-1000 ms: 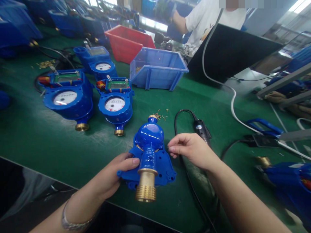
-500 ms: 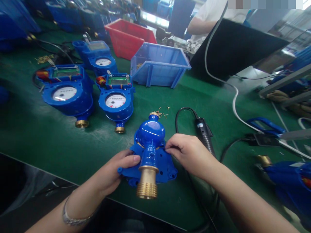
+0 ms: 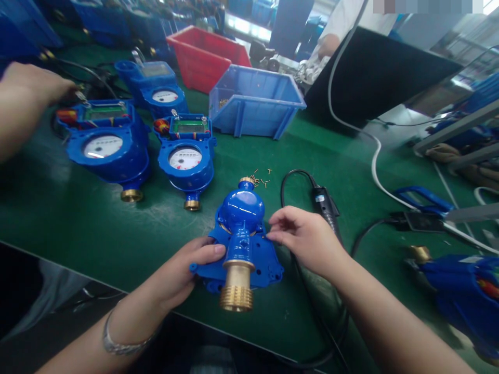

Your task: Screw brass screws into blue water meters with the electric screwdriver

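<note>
A blue water meter (image 3: 244, 208) lies face down on the green bench, its threaded brass end (image 3: 236, 297) toward me. My left hand (image 3: 195, 265) is closed on the left edge of its blue housing, thumb on top and the other fingers mostly hidden beneath. Beside the housing's right edge is my right hand (image 3: 302, 234), thumb and fingertips apart with nothing visible between them. A tiny brass-coloured spot, perhaps a screw, shows in the housing by the thumb. Several small brass screws (image 3: 255, 179) lie loose just beyond the meter.
A black electric screwdriver (image 3: 325, 205) with its cord rests right of my right hand. More meters (image 3: 185, 176) stand face up on the left; another meter (image 3: 460, 296) is at far right. Blue bin (image 3: 257, 117) and red bin (image 3: 202, 65) sit behind. Another person's hand (image 3: 35, 85) reaches in at left.
My right thumb and fingers have parted and drawn slightly off the housing. Another person's hand has come in from the left. My left hand keeps its hold on the meter.
</note>
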`<state>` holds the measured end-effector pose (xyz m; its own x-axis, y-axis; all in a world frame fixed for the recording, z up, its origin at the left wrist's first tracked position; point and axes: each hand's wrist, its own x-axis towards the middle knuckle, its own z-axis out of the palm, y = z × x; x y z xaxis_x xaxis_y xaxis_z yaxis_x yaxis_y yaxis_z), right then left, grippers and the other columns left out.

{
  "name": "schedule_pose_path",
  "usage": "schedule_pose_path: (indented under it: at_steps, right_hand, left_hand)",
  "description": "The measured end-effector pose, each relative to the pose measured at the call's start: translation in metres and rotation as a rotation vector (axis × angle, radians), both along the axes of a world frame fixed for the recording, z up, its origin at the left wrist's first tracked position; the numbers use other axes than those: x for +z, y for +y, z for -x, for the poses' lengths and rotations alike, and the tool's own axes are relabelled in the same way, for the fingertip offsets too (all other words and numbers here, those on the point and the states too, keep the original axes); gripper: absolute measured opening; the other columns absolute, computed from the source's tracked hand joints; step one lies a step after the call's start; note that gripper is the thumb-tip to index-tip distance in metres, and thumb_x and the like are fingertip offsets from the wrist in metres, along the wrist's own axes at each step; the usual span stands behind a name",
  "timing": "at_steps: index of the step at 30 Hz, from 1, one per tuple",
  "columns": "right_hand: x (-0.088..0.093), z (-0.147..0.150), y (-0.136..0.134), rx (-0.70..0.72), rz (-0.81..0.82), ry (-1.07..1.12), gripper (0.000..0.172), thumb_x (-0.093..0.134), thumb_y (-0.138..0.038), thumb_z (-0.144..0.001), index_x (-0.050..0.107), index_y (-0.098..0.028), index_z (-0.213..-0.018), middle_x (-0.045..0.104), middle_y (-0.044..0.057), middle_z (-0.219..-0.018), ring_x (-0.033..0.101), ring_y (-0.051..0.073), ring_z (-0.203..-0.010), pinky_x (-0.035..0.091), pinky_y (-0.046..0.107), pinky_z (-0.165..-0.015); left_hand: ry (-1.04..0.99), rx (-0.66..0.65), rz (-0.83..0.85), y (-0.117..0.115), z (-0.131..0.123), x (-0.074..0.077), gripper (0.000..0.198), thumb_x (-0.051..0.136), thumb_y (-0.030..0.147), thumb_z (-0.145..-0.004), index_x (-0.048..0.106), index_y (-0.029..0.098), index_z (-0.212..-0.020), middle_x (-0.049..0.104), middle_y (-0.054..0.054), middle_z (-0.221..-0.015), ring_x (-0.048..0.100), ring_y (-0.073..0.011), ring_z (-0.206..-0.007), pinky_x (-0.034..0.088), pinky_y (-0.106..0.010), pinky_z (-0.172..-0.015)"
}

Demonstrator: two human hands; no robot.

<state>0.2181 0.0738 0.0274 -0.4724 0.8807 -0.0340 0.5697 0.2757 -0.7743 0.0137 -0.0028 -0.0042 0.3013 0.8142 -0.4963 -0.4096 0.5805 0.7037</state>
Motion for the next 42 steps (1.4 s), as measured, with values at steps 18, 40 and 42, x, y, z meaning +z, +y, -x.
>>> schedule_pose_path:
  at_steps: [18,40,42]
  right_hand:
    - [-0.005,-0.022,-0.052,0.184,-0.396,0.103,0.011,0.053,-0.013,-0.084,0.061,-0.018,-0.076,0.061,0.003,-0.07,0.057,0.013,-0.066,0.049,0.022,-0.06]
    - [-0.055,-0.058,-0.008,-0.081,-0.113,-0.495,0.011,0.062,-0.011,-0.075,0.067,-0.015,-0.084,0.063,0.005,-0.082,0.059,0.017,-0.075,0.046,0.027,-0.072]
    - [-0.058,-0.054,-0.007,-0.045,-0.122,-0.485,0.009,0.059,-0.009,-0.077,0.066,-0.015,-0.076,0.06,0.005,-0.079,0.058,0.017,-0.074,0.045,0.026,-0.072]
  left_hand:
    - [0.008,0.048,0.03,-0.002,-0.001,0.004,0.018,0.069,0.03,-0.067,0.068,0.016,-0.077,0.069,-0.003,-0.075,0.061,-0.0166,-0.067,0.048,-0.025,-0.068]
    - [0.003,0.095,0.073,-0.001,-0.01,0.004,0.022,0.075,0.033,-0.061,0.07,0.016,-0.074,0.07,-0.001,-0.07,0.063,-0.0167,-0.068,0.049,-0.024,-0.066]
    - [0.019,0.116,0.077,-0.001,-0.015,0.001,0.024,0.073,0.034,-0.062,0.07,0.016,-0.079,0.071,-0.002,-0.076,0.064,-0.0173,-0.073,0.049,-0.024,-0.069]
